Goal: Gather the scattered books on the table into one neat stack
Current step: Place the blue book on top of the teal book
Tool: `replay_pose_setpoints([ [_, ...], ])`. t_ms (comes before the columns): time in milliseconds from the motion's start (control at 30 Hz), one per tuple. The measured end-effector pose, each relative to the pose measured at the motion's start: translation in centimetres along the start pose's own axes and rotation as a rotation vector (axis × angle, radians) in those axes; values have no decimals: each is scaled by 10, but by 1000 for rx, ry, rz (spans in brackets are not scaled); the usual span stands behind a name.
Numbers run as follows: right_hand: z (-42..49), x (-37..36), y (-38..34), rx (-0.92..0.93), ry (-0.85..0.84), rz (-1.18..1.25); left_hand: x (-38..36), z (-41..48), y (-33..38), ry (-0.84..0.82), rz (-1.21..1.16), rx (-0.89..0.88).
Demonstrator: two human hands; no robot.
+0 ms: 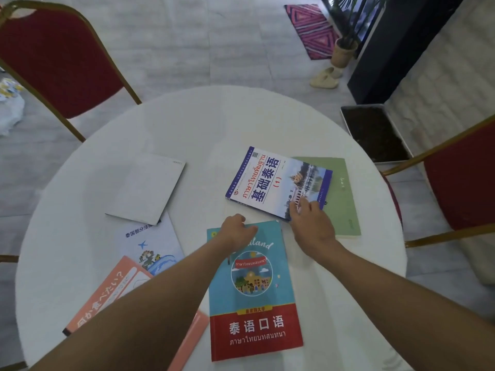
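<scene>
Books, six flat rectangular paperbacks, lie scattered over the round white table (pixel 203 124): white (pixel 147 187), pale blue (pixel 152 247), salmon (pixel 107 293), teal-and-red (pixel 254 290), blue-bordered (pixel 276 180), green (pixel 342 194). Left hand (pixel 237 230) curls on the teal cover's top edge at center frame; right hand (pixel 310 223) grasps the blue-bordered book's lower corner.

table: round, white (pixel 209 124) | 6 books (pixel 255 290) scattered flat, some overlapping

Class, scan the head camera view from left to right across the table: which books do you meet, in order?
Salmon book → white book → teal and red book → blue-edged Thai textbook → green book.
</scene>
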State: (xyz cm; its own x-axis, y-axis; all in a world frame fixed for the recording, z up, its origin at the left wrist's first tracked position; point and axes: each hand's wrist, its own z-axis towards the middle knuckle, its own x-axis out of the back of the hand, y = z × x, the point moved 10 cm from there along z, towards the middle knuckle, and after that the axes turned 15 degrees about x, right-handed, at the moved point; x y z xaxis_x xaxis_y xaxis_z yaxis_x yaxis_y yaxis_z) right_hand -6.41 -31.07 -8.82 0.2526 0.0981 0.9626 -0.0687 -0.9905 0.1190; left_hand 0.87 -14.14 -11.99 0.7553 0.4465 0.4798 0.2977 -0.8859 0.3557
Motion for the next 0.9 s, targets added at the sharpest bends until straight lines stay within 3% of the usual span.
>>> replay_pose_setpoints([
  [233,-19,-6,-47,41,-10,-13,-10,-3,-1,-49,-197,16],
  [400,-35,3,-76,101,43,42,-10,2,-18,-36,-518,188],
  [500,-40,3,-89,180,71,202,-7,3,-25,4,-628,241],
  [600,-44,8,-85,176,168,370,1,3,-28,65,-607,229],
  [733,-38,8,-49,-84,271,652,17,-10,-41,95,-457,198],
  [900,-35,-11,-41,-206,89,637,34,-16,-69,104,-145,119],
])
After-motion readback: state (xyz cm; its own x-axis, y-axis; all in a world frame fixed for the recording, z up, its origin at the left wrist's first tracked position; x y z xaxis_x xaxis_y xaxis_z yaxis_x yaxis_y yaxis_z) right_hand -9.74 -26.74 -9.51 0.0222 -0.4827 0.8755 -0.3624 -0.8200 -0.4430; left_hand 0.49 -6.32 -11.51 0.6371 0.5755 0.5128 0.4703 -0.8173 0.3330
